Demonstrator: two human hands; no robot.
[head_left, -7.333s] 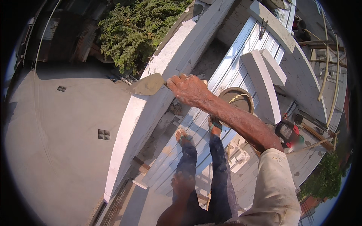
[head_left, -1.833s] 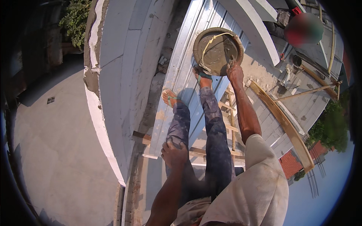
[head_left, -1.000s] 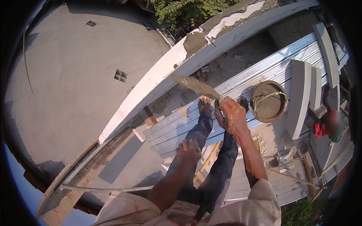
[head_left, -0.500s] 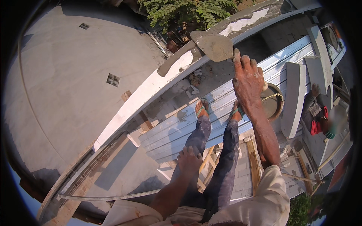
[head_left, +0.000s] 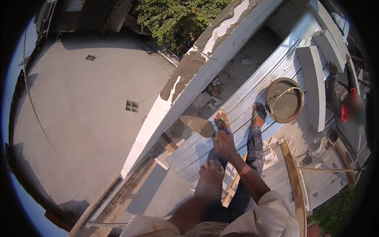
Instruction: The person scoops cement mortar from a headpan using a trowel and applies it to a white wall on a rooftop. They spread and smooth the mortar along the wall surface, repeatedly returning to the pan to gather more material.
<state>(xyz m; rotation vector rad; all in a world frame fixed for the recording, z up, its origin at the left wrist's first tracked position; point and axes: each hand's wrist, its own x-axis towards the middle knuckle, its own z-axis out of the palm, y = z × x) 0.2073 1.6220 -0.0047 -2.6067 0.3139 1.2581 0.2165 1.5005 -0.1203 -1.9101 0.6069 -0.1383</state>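
My right hand (head_left: 225, 144) is closed around the handle of a trowel (head_left: 199, 126). The trowel's grey, mortar-stained blade points left, above my foot and apart from the wall. My left hand (head_left: 211, 171) rests on my left knee, fingers spread over the trouser cloth. Ahead and left runs a long, pale wall top (head_left: 152, 112), its far part coated with wet grey mortar (head_left: 188, 73). Near my right foot, a round pan (head_left: 301, 108) holds more mortar (head_left: 281, 106), with a yellow cord across it.
My feet stand on ribbed metal sheets (head_left: 241, 108). Pale blocks (head_left: 312, 87) lie at the right, where a co-worker (head_left: 342, 93) has a hand on one. Beyond the wall is a concrete slab (head_left: 87, 106); a leafy bush (head_left: 173, 23) overhangs the far end.
My right hand has drawn the trowel back from the wall top toward my knees. The view has shifted, showing the pan fully. My left hand stays on the knee.
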